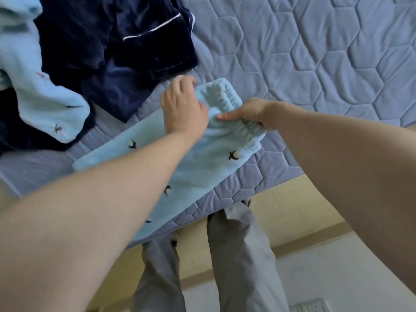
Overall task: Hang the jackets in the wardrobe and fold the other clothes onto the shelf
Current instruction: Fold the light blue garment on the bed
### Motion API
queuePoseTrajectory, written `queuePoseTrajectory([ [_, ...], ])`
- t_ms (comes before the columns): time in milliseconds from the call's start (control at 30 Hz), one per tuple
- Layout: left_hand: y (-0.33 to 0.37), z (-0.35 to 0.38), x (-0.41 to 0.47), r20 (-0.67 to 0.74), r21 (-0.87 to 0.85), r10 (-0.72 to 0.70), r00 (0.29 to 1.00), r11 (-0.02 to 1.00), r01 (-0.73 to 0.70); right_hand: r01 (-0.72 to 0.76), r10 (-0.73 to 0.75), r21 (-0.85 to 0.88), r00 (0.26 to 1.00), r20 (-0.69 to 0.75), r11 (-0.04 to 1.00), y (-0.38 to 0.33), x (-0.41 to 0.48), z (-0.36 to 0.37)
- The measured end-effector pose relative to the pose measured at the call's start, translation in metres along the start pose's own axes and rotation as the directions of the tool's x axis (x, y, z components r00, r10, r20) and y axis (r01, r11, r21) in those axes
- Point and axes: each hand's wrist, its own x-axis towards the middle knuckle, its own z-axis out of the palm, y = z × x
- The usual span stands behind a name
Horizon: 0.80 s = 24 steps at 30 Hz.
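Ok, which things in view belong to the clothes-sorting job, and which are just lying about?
Part of the job:
- blue fleece trousers, gripped at the waistband by the left hand and right hand
- second blue fleece garment
- navy garment with white piping

Just there:
- quilted mattress
- the person's own grey trousers

The left forearm (108, 190) covers the middle of the pale blue trousers (202, 170); the navy garment (117, 52) and pale blue top (42, 102) (blurred near the corner) run off the upper-left edges.
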Motion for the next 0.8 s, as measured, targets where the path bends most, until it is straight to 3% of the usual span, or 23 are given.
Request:
queuePoseTrajectory([
  [67,-0.011,0.0,-0.047,-0.103,0.008,0.123,0.987,0.992,-0.123,-0.001,0.0,0.069,1.0,0.01,0.998,-0.003,0.001,0.003],
  [133,-0.026,0.005,-0.093,-0.066,0.008,0.146,0.987,0.989,-0.146,-0.001,-0.003,0.116,1.0,0.029,0.993,-0.003,-0.001,0.005],
  [367,-0.081,0.029,-0.136,0.246,0.14,-0.094,0.965,0.988,0.06,0.203,-0.2,0.064,0.978,-0.052,0.977,-0.002,-0.016,0.023],
  [567,-0.098,0.055,-0.088,0.413,0.336,-0.126,0.902,0.942,-0.022,0.376,-0.386,-0.088,0.911,-0.149,0.922,-0.005,-0.044,0.074],
  [700,-0.115,0.047,-0.093,0.391,0.253,-0.004,0.92,0.962,-0.103,0.427,-0.43,-0.067,0.865,-0.259,0.902,-0.017,-0.065,0.117],
  [800,-0.14,0.036,-0.12,0.257,0.082,0.101,0.961,0.989,-0.126,0.44,-0.45,-0.107,0.841,-0.298,0.892,-0.027,-0.085,0.144],
])
